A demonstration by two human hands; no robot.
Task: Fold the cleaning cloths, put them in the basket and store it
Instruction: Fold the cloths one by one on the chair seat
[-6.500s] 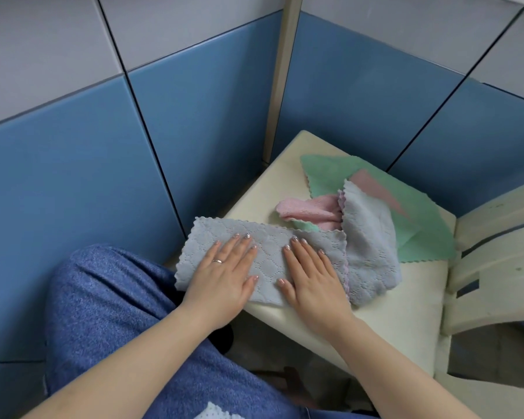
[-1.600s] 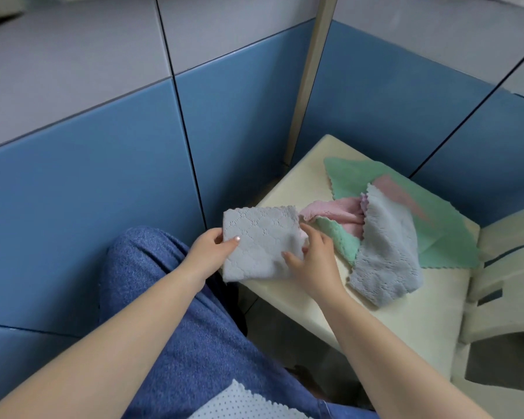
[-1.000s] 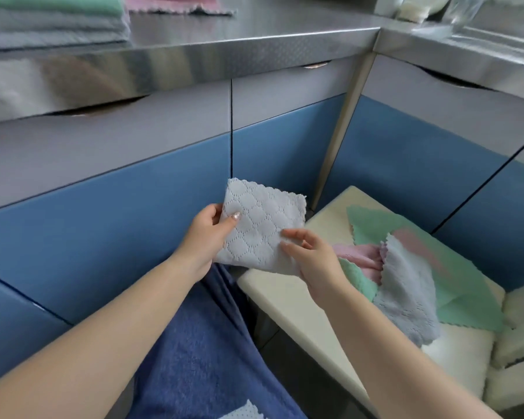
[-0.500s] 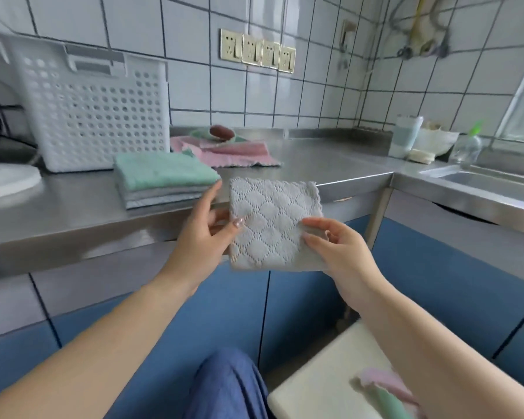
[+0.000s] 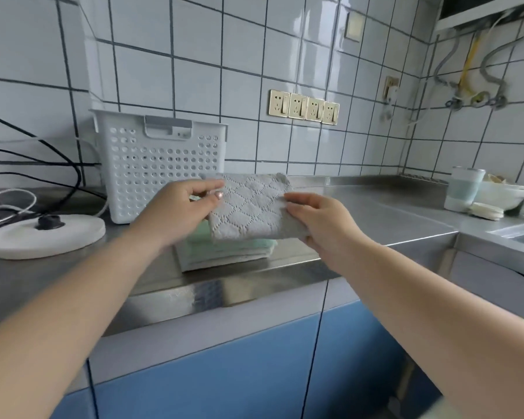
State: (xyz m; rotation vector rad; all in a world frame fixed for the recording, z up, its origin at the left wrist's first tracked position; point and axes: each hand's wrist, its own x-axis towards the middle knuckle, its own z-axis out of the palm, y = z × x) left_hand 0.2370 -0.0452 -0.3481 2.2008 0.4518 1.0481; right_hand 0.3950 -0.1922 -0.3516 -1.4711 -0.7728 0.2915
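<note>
Both the left hand point(image 5: 176, 207) and right hand point(image 5: 321, 220) pinch a folded grey cloth point(image 5: 248, 207) over the stack point(image 5: 230, 252). The white basket point(image 5: 161, 164), at ten o'clock from it, seems unfilled and not yet stored.

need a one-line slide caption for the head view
Both hands, left and right, hold a folded grey cloth over the cloth stack by the basket.
</note>
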